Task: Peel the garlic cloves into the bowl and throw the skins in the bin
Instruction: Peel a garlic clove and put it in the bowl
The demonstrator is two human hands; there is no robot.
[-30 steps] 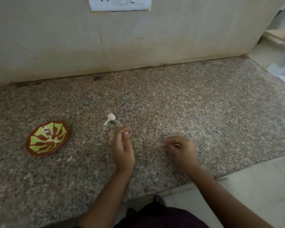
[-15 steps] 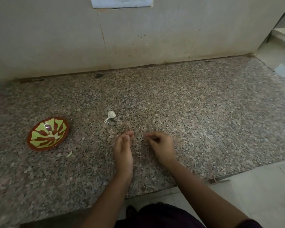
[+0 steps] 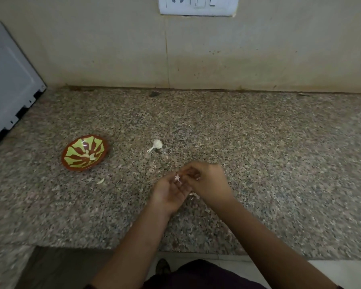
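Hands now joined: right hand (image 3: 208,184) fingers (image 3: 189,168) pinch garlic skin (image 3: 177,178) above cupped, relaxed left hand (image 3: 169,195).

Our left hand (image 3: 169,191) lies palm up, loosely cupped; our right hand (image 3: 209,182) curls over its fingertips, pinching a white scrap of skin (image 3: 177,178); both forearms angle inward.
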